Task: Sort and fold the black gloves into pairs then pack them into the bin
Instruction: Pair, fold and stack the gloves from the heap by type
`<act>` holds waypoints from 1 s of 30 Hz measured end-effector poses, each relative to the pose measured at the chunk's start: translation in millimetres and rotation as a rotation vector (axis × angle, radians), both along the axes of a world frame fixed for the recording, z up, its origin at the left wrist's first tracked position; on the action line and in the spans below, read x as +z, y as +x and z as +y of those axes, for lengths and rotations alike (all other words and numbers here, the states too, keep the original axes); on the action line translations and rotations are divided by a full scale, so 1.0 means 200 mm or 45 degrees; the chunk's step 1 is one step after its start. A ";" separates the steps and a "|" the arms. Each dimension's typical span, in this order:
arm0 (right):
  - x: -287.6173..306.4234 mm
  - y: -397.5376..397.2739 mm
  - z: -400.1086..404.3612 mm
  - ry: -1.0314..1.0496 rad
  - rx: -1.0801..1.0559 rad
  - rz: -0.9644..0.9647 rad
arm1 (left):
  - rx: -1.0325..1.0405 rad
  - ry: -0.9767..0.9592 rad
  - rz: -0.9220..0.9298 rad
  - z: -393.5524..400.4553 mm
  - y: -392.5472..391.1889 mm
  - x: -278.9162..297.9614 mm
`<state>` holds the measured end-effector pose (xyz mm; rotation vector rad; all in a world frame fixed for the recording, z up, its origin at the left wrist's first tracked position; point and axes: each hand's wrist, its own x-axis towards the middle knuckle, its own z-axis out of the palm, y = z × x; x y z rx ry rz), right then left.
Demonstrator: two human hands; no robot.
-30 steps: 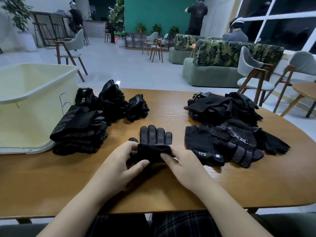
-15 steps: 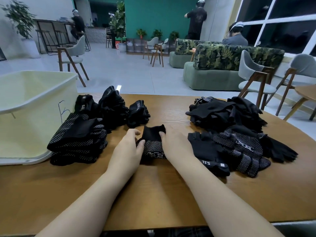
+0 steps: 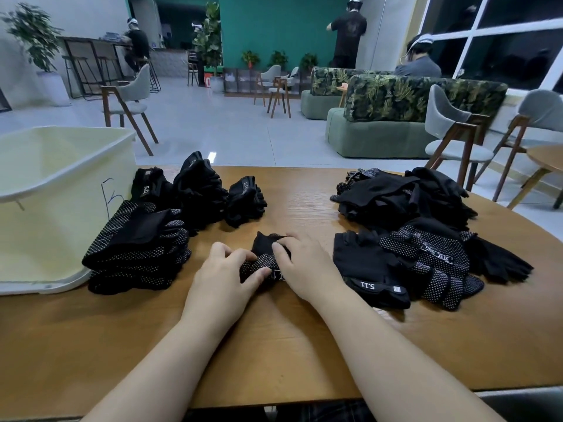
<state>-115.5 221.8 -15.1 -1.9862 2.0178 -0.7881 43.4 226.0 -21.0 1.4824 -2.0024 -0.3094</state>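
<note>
Head view: both hands sit on a small folded glove pair (image 3: 268,257) in the middle of the tabletop (image 3: 274,345). The left hand (image 3: 222,278) pinches it with curled fingers. The right hand (image 3: 304,266) curls over its top. Folded stacks (image 3: 137,242) lie beside the bin (image 3: 61,205). Loose gloves (image 3: 411,236) lie on the right.

A lounge or café-style common room is shown: beyond the hands, a leaf-patterned sofa (image 3: 426,99), grey wooden-legged chairs (image 3: 131,95), potted plants (image 3: 33,35) and a teal wall (image 3: 274,25) are seen, with large windows (image 3: 502,35) to the right.
</note>
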 end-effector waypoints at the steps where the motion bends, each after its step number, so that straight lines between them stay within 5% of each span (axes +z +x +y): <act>1: 0.00 0.00 0.00 -0.012 -0.031 -0.017 | -0.017 -0.009 0.002 0.00 0.00 0.00; 14: 0.03 -0.03 0.04 -0.218 -0.296 0.103 | 0.170 0.101 0.568 -0.04 -0.02 0.01; 30: -0.01 -0.04 0.02 -0.080 -0.121 -0.160 | 0.299 0.183 0.577 -0.22 -0.11 0.07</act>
